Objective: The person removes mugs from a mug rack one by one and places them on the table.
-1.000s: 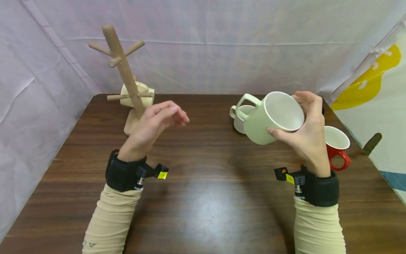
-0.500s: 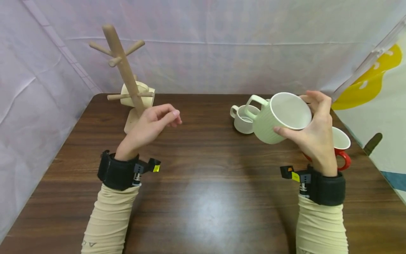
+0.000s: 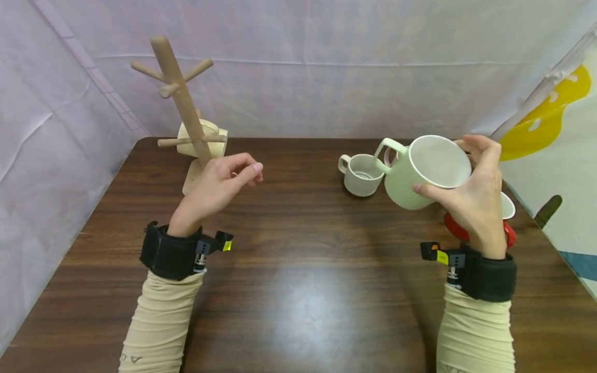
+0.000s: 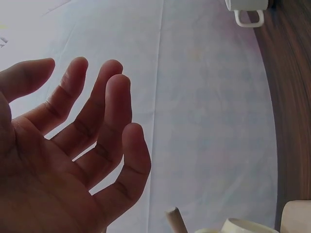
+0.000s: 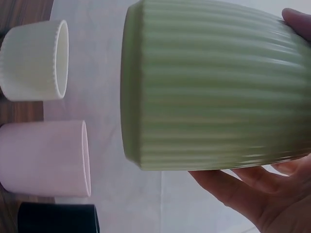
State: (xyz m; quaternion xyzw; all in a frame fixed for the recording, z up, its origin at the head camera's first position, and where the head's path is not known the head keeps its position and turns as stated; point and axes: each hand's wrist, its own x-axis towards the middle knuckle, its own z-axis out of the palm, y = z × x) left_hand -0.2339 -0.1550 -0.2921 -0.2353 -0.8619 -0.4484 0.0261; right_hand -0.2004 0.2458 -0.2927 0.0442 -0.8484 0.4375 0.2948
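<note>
My right hand [image 3: 475, 197] grips a pale green ribbed mug [image 3: 410, 178] by its rim and side, thumb in front and fingers behind. The mug is tilted, its white inside facing me and its handle pointing left. In the right wrist view the ribbed wall of the green mug [image 5: 214, 92] fills much of the picture. My left hand [image 3: 216, 186] hangs in the air with loosely bent fingers and holds nothing; it is nearest to the wooden mug tree [image 3: 179, 98]. A cream mug [image 3: 216, 147] hangs low on that tree.
A small white mug [image 3: 361, 178] stands at the back, beside a pink mug [image 5: 43, 158] and a dark mug [image 5: 58, 217]. Partly behind my right hand is a red mug [image 3: 457, 227] with a white inside. Cloth [image 3: 303, 93] hangs behind the table [image 3: 298, 248].
My right hand has carried the green mug to the right, baring more of the white mug and covering more of the red one. My left hand has drawn slightly back to the left.
</note>
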